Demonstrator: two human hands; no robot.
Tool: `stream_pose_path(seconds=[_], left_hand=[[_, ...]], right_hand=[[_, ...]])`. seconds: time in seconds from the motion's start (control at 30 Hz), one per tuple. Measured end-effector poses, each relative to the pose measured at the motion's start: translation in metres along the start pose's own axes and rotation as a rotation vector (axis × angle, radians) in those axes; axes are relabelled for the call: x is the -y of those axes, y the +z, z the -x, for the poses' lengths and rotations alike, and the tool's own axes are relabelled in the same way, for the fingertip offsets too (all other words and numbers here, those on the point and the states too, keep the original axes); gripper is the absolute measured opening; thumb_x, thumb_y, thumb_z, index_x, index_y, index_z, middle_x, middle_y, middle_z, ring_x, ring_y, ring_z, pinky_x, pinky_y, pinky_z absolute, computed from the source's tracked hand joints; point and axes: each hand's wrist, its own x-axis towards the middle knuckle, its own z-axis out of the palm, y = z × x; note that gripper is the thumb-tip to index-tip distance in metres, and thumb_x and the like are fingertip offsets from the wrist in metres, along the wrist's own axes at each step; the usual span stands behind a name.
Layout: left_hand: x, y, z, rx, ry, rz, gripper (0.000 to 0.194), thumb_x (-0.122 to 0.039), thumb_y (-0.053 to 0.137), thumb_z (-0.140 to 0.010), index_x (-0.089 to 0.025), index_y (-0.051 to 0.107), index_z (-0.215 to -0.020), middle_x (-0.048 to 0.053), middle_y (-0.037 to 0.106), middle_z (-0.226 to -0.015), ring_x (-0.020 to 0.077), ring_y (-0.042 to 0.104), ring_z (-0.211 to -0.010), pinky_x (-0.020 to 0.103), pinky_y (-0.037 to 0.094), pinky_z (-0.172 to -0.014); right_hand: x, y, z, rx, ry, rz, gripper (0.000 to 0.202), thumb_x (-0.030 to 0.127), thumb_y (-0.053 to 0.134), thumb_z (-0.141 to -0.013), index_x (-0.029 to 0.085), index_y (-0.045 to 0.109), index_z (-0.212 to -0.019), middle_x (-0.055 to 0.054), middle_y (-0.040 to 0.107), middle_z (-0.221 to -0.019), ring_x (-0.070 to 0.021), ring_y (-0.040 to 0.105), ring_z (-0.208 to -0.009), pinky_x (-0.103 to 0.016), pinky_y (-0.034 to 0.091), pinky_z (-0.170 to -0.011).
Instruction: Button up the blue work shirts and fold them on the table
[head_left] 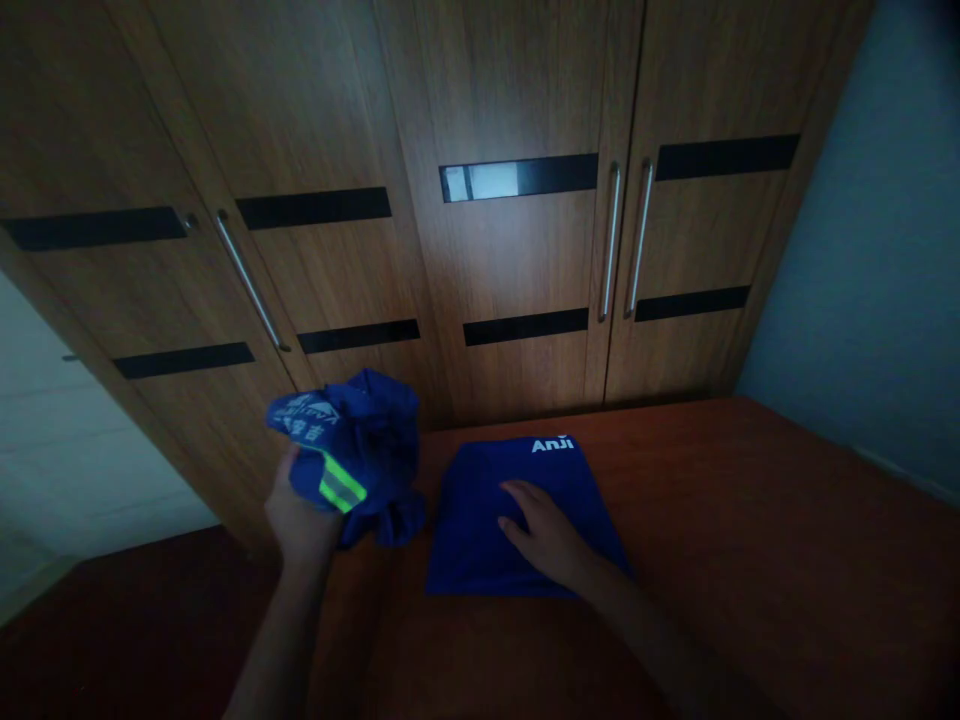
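Bunched in my left hand (pixel 300 515) is a crumpled dark blue garment (pixel 382 440) with white lettering and a yellow-green reflective strip; it hangs at the left edge of the wooden surface. Its exact kind cannot be made out. To its right lies a neatly folded blue garment (pixel 480 550), flat, with white "Anji" lettering at its far right corner. My right hand (pixel 544 530) is over the middle of this folded garment, thumb and fingers apart, holding nothing. Whether the palm touches the cloth is unclear.
The reddish-brown wooden surface (pixel 720 520) extends to the right. Behind it stands a tall wooden wardrobe (pixel 517 260) with black strips and long metal handles, its doors closed. A pale wall (pixel 862 300) bounds the right side. Dark floor (pixel 150 620) shows at lower left.
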Motion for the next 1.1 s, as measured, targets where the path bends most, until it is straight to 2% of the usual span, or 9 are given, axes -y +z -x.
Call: stream_pose_path(seconds=[0.07,0.17,0.27,0.37,0.57,0.73,0.83,0.93,1.1], left_hand=[[0.0,0.0,-0.016,0.068,0.097,-0.336,0.069,-0.034,0.065,-0.074,-0.023,0.041,-0.138,0.011,0.059,-0.123,0.0336,0.058,-0.105,0.044,0.047,-0.089],[0.006,0.02,-0.018,0.344,0.278,-0.693,0.061,-0.029,0.052,-0.084,-0.025,0.035,-0.142,0.013,0.054,-0.128,0.0316,0.058,-0.105,0.04,0.047,-0.084],[0.026,0.051,-0.006,0.658,0.449,-0.86,0.057,-0.013,0.041,-0.085,-0.025,0.039,-0.141,0.014,0.058,-0.12,0.0296,0.059,-0.102,0.041,0.045,-0.085],[0.046,0.072,-0.001,0.812,0.543,-0.905,0.059,-0.008,0.039,-0.082,-0.025,0.042,-0.138,0.015,0.057,-0.121,0.0317,0.057,-0.106,0.044,0.043,-0.086],[0.06,0.064,-0.023,0.934,0.555,-0.878,0.071,-0.012,0.051,-0.076,-0.026,0.033,-0.143,0.015,0.05,-0.134,0.0334,0.051,-0.117,0.046,0.039,-0.092],[0.057,0.048,-0.033,0.909,0.574,-0.959,0.086,-0.016,0.059,-0.069,-0.022,0.026,-0.147,0.019,0.042,-0.141,0.0393,0.046,-0.121,0.053,0.036,-0.094],[0.042,0.038,-0.03,0.9,0.512,-1.022,0.091,-0.017,0.064,-0.064,-0.023,0.027,-0.146,0.02,0.039,-0.144,0.0426,0.042,-0.124,0.059,0.033,-0.095],[0.019,0.028,-0.018,0.865,0.502,-1.043,0.084,-0.01,0.06,-0.064,-0.023,0.035,-0.143,0.018,0.036,-0.147,0.0427,0.035,-0.13,0.063,0.026,-0.099],[-0.018,0.029,0.032,0.893,0.627,-0.634,0.074,-0.002,0.048,-0.066,-0.023,0.044,-0.137,0.009,0.039,-0.146,0.0273,0.033,-0.135,0.045,0.026,-0.108]], right_hand=[[-0.03,-0.008,0.015,0.063,-0.027,0.244,0.042,0.027,0.05,-0.087,0.014,0.057,-0.125,-0.014,0.054,-0.134,-0.0262,0.044,-0.128,-0.046,0.031,-0.11],[-0.061,-0.024,0.029,0.093,-0.078,0.42,0.04,0.029,0.045,-0.09,0.016,0.058,-0.125,-0.011,0.054,-0.135,-0.0257,0.043,-0.129,-0.047,0.03,-0.111],[-0.075,-0.045,0.032,0.109,-0.093,0.449,0.042,0.032,0.044,-0.09,0.015,0.058,-0.126,-0.011,0.054,-0.135,-0.025,0.044,-0.129,-0.045,0.031,-0.111],[-0.084,-0.067,0.032,0.151,-0.089,0.412,0.041,0.033,0.047,-0.09,0.018,0.058,-0.126,-0.009,0.054,-0.135,-0.024,0.044,-0.129,-0.044,0.032,-0.111],[-0.094,-0.083,0.031,0.185,-0.065,0.369,0.04,0.029,0.049,-0.087,0.018,0.059,-0.125,-0.009,0.053,-0.136,-0.0225,0.042,-0.13,-0.043,0.032,-0.111],[-0.092,-0.077,0.03,0.177,-0.04,0.39,0.04,0.027,0.049,-0.086,0.018,0.06,-0.124,-0.009,0.054,-0.135,-0.0236,0.042,-0.13,-0.044,0.03,-0.111],[-0.087,-0.072,0.029,0.182,-0.022,0.433,0.041,0.029,0.048,-0.087,0.017,0.06,-0.124,-0.01,0.053,-0.136,-0.0238,0.043,-0.129,-0.044,0.03,-0.111],[-0.071,-0.064,0.026,0.183,0.013,0.501,0.047,0.041,0.046,-0.089,0.014,0.058,-0.126,-0.014,0.053,-0.135,-0.0271,0.044,-0.127,-0.044,0.03,-0.109],[-0.019,-0.03,0.02,0.155,0.143,0.643,0.064,0.055,0.042,-0.087,0.008,0.053,-0.13,-0.023,0.056,-0.127,-0.0357,0.05,-0.118,-0.048,0.04,-0.097]])
